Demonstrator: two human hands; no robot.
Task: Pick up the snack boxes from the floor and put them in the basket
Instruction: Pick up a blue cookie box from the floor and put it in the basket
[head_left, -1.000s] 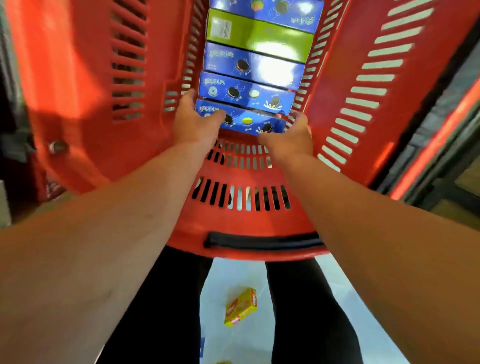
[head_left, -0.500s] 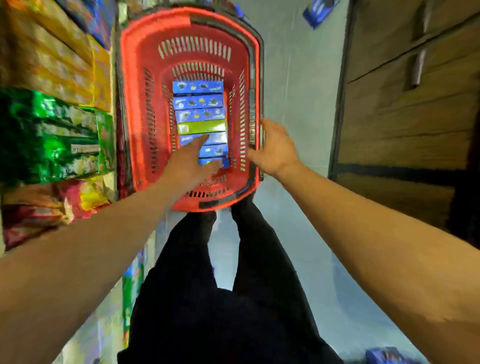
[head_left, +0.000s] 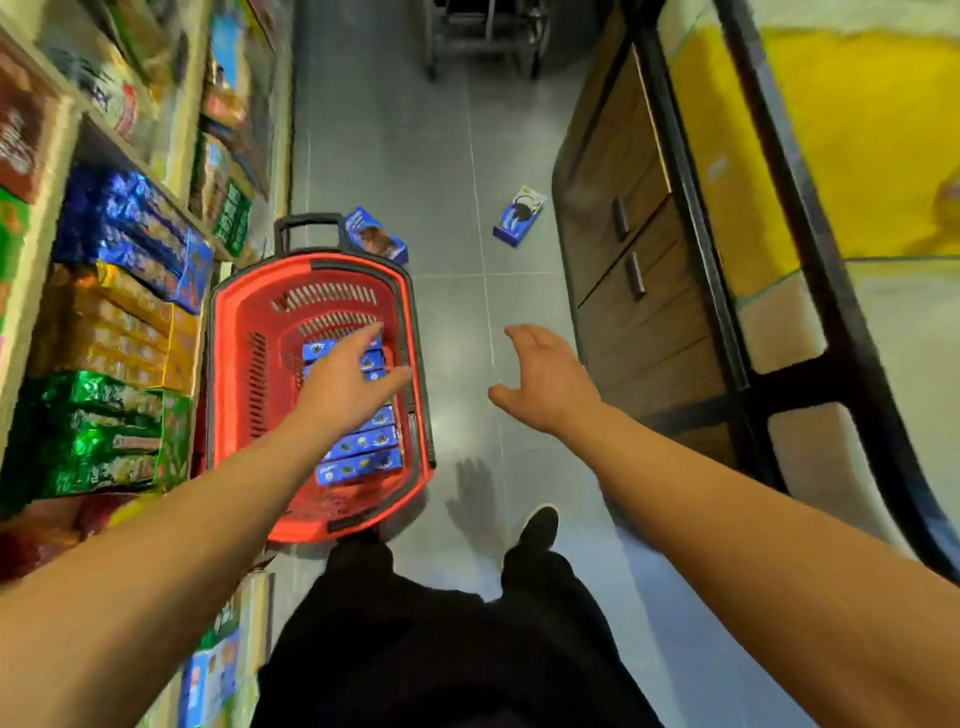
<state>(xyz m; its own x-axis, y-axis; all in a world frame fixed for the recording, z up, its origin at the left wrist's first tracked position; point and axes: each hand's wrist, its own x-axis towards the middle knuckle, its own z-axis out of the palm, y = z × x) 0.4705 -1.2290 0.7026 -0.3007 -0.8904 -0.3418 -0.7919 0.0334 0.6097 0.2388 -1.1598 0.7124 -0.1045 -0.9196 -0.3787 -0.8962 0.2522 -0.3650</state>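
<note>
The left hand (head_left: 345, 387) hangs over the red basket (head_left: 234, 374), fingers spread and loosely extended, holding nothing. The right hand (head_left: 543, 382) is out over the bare grey floor (head_left: 395, 156) to the right of the basket, also empty, its fingers wide and slightly curled. Both forearms reach forward from the bottom corners of the view.

Under the left hand, a row of blue snack boxes (head_left: 361, 449) lies packed side by side along the basket's bottom; the hand hides part of the row. The basket stands on the floor close against the shelving (head_left: 104, 291) on the left, its black handle (head_left: 309, 228) at the far end.

Two more blue boxes lie on the floor: the near box (head_left: 376, 240) just beyond the basket's far right corner, beside the handle, and the far box (head_left: 519, 215) well apart to the right, near a wooden cabinet (head_left: 634, 291). The person's black-trousered legs and one dark shoe (head_left: 537, 527) show below.
</note>
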